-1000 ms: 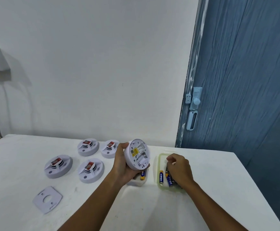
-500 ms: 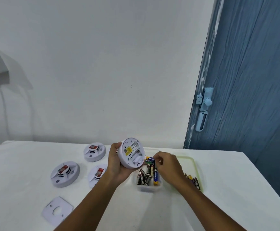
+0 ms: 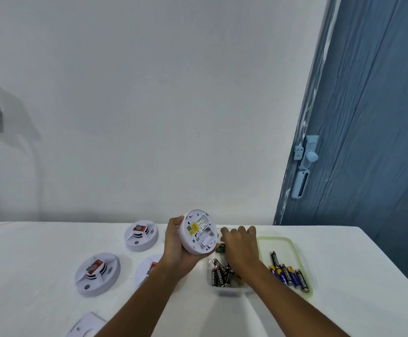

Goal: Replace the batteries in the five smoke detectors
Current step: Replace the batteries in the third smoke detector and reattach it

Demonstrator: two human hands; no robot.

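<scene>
White wall and a blue door (image 3: 368, 142) stand behind the white surface (image 3: 27, 251) where I work. Three detectors (image 3: 97, 273) lie face-up on it at my left, one half hidden by my arm; a fourth detector (image 3: 199, 231) is tilted in my left hand (image 3: 173, 246), back toward me, my grip curled round its rim. A fifth is not in view. My right hand (image 3: 240, 249) reaches over the tub (image 3: 227, 291) of several black batteries (image 3: 218, 276); whether it grips one, I cannot tell. Beside it a green tray (image 3: 293, 249) holds about five more. A loose plate (image 3: 86, 324) lies near me. I judge this detector mid-swap, the rest undecided.
</scene>
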